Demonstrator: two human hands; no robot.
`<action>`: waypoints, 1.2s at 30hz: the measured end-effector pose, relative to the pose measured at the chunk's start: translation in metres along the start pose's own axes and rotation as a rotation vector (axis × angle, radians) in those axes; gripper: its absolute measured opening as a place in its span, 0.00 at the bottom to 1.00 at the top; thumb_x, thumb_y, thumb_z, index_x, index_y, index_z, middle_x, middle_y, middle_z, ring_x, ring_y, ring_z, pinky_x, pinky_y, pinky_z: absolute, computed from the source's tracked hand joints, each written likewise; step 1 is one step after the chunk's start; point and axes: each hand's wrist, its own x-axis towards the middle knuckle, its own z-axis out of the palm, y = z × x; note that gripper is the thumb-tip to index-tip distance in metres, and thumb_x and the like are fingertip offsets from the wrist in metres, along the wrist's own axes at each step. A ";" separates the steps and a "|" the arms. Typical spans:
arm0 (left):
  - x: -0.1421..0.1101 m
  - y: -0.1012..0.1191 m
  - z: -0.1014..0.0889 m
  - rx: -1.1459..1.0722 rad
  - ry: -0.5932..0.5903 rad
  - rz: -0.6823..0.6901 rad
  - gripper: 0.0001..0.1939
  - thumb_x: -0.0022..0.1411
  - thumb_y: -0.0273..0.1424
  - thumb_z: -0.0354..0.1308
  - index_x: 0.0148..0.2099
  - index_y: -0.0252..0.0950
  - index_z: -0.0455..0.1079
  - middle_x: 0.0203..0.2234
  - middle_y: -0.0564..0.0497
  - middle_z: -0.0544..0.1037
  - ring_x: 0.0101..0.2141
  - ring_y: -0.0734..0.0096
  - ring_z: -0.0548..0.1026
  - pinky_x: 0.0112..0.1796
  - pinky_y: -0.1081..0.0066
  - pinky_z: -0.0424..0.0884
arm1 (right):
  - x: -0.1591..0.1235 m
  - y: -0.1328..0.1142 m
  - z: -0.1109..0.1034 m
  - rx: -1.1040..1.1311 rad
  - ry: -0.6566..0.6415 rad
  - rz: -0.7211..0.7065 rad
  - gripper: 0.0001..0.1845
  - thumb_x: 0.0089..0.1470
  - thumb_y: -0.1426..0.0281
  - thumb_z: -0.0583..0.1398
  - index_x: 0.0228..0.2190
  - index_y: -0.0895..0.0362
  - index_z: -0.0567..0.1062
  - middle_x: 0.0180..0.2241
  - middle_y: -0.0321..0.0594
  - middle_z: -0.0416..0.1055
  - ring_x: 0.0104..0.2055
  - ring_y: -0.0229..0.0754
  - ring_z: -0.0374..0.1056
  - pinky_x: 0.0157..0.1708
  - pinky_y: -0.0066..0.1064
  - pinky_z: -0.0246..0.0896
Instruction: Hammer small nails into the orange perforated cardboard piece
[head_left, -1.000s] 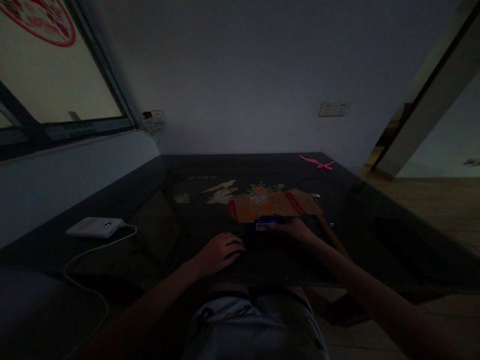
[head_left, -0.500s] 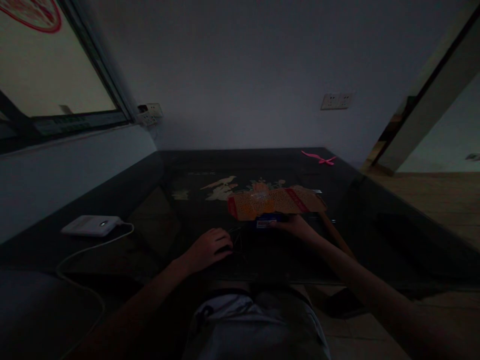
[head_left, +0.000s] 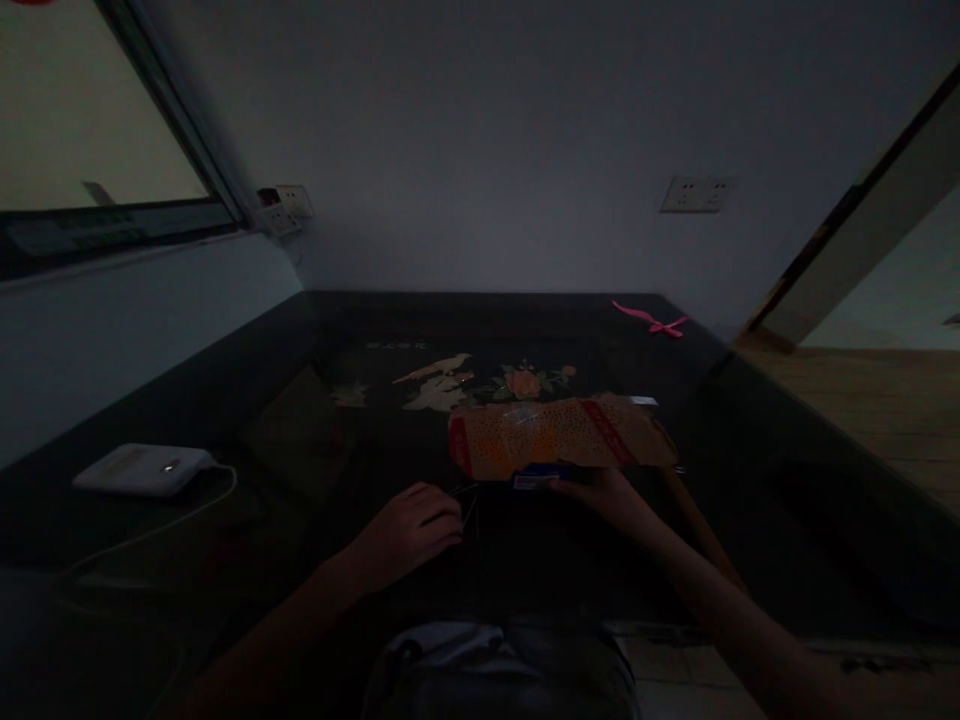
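Note:
My left hand [head_left: 416, 525] rests low over the dark table with its fingers curled in. Thin wire-like strands [head_left: 469, 508] stick out at its fingertips; the dim light hides what they are. On the right, my right hand [head_left: 615, 497] grips a small blue box [head_left: 536, 477] with a pale label, at the near edge of a piece of cardboard [head_left: 540, 437]. This cardboard is brown with red bands and a dotted pattern, and clear tape shines on it. Part of the blue box is hidden beneath the cardboard.
The black table [head_left: 360, 320] carries a bird and flower print [head_left: 523, 383]. A white power bank [head_left: 146, 470] with a cable lies at left, a pink ribbon [head_left: 656, 325] at the far right. A brown wooden strip [head_left: 701, 525] runs beside my right forearm. Sockets [head_left: 697, 194] are on the wall.
The view has shifted, so the table's contents appear lower. More of the flower print shows beyond the cardboard. Both hands keep much the same pose, the right still on the blue box.

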 end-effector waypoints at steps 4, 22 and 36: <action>0.006 -0.002 0.000 -0.044 0.023 0.011 0.04 0.66 0.28 0.51 0.40 0.35 0.68 0.33 0.50 0.77 0.33 0.71 0.73 0.38 0.68 0.68 | -0.004 0.002 -0.003 -0.050 -0.001 0.000 0.18 0.57 0.65 0.61 0.49 0.57 0.70 0.52 0.44 0.68 0.50 0.50 0.67 0.48 0.50 0.62; 0.010 -0.011 0.000 -0.149 0.194 -0.139 0.08 0.70 0.30 0.46 0.38 0.38 0.65 0.24 0.56 0.78 0.23 0.76 0.75 0.28 0.73 0.69 | -0.015 0.005 -0.004 -0.263 -0.052 0.126 0.14 0.48 0.62 0.62 0.38 0.51 0.78 0.39 0.46 0.78 0.46 0.60 0.71 0.49 0.58 0.61; 0.010 -0.012 -0.002 -0.146 0.231 -0.179 0.08 0.69 0.28 0.46 0.41 0.37 0.67 0.26 0.53 0.80 0.27 0.75 0.77 0.29 0.74 0.71 | -0.018 0.002 -0.004 -0.362 -0.081 0.070 0.13 0.51 0.67 0.60 0.40 0.49 0.77 0.40 0.42 0.78 0.47 0.56 0.71 0.44 0.47 0.70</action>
